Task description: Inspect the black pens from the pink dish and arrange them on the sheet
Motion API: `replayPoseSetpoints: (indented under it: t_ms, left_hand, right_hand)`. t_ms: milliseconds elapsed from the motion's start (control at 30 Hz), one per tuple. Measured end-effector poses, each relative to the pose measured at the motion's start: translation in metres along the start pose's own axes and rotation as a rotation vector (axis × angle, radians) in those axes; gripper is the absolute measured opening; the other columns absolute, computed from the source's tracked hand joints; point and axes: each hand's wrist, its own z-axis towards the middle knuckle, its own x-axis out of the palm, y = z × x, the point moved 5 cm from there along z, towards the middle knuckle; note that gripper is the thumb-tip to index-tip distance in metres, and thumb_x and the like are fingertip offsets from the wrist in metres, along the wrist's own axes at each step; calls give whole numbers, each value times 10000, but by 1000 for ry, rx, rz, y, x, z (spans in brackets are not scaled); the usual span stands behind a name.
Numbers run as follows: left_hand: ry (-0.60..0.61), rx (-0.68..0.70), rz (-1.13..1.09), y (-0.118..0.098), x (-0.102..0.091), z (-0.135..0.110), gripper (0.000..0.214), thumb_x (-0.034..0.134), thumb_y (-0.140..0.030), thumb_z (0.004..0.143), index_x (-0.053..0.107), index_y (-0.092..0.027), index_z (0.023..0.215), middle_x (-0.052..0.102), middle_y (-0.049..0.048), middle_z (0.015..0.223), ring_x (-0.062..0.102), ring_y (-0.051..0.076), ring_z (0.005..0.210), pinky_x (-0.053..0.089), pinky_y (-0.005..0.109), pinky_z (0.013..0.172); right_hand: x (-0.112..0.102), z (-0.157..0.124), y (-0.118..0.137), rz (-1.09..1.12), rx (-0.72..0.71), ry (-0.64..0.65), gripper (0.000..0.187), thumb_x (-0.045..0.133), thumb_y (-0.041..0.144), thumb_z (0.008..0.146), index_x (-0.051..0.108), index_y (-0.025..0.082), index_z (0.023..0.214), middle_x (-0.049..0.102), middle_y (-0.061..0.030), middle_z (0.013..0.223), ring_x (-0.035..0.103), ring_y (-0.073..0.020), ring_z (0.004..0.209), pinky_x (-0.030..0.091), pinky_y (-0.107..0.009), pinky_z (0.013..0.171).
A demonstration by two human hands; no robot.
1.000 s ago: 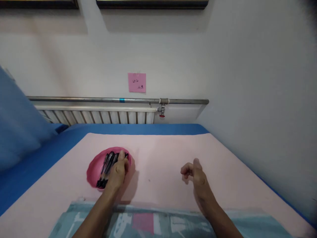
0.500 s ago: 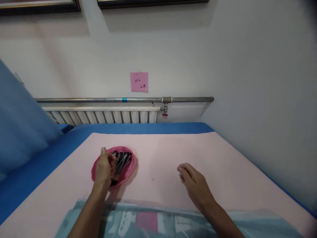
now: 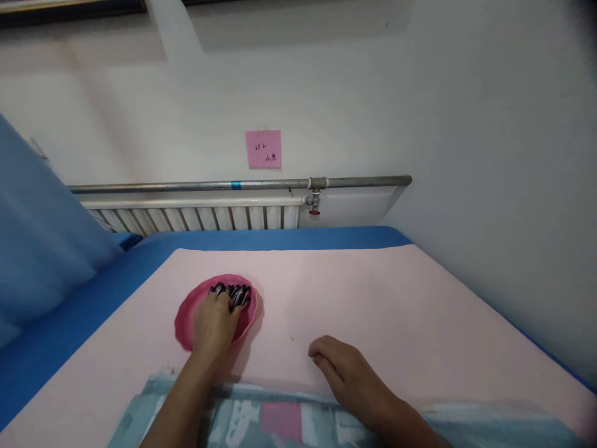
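Observation:
A pink scallop-edged dish (image 3: 185, 317) stands on the left part of the pale pink sheet. Several black pens (image 3: 240, 294) lie bunched in it, their dark ends pointing away from me. My left hand (image 3: 216, 323) reaches over the dish, fingers curled down round the bunch and thumb along its right side. It hides the pens' near ends. To the right, my right hand (image 3: 342, 367) is held low over the sheet, apart from the dish. Its fingers are folded in, and nothing shows in them.
The pink sheet (image 3: 364, 298) covers a blue bed (image 3: 289, 239). Crumpled teal patterned cloth (image 3: 242, 423) lies at the near edge. Behind are a radiator (image 3: 224, 218), a metal pipe (image 3: 186, 186) and a pink note (image 3: 263, 149). A blue curtain (image 3: 41, 249) hangs at left.
My left hand has turned palm down and moved right, onto the pens. My right hand has shifted left and nearer to me. The view has tilted slightly.

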Motion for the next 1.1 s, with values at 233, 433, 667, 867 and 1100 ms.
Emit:
replayPoseSetpoints:
  t_ms: [233, 433, 667, 867, 1100]
  left_hand:
    - [10, 9, -18, -1, -4, -1, 258, 458, -374, 782, 585, -176, 678, 623, 96, 784, 565, 243, 742, 371, 323, 596]
    - [-203, 70, -274, -12, -23, -10, 257, 416, -386, 823, 566, -191, 750, 603, 57, 773, 533, 218, 784, 386, 325, 667]
    - [-3, 65, -956, -40, -19, -28, 228, 455, -416, 812, 517, -198, 790, 582, -10, 672, 544, 132, 603, 419, 264, 572]
    - [567, -184, -1571, -85, 19, -58, 276, 496, -471, 773, 461, -199, 803, 460, -84, 564, 327, 32, 329, 240, 160, 300]
    - [833, -327, -1664, -124, 35, -97, 303, 526, -473, 758, 437, -187, 716, 416, -85, 539, 228, 0, 317, 149, 138, 298]
  right_hand:
    - [-1, 1, 0, -5, 2, 9, 202, 377, 160, 814, 570, 217, 818, 605, -20, 797, 544, -157, 726, 419, -272, 664]
    - [1, 1, -3, -39, 13, 20, 204, 373, 144, 809, 566, 209, 822, 608, -28, 826, 543, -159, 744, 417, -274, 675]
    - [2, 1, -3, -56, 2, 29, 214, 374, 136, 805, 577, 198, 831, 614, -33, 827, 548, -156, 751, 417, -268, 679]
    - [0, 3, -8, 188, 105, -97, 178, 412, 220, 824, 589, 206, 808, 599, -5, 734, 526, -128, 652, 407, -241, 606]
    - [-2, 6, -10, 771, 321, -295, 386, 341, 490, 869, 573, 182, 863, 607, -29, 764, 562, -134, 679, 447, -247, 626]
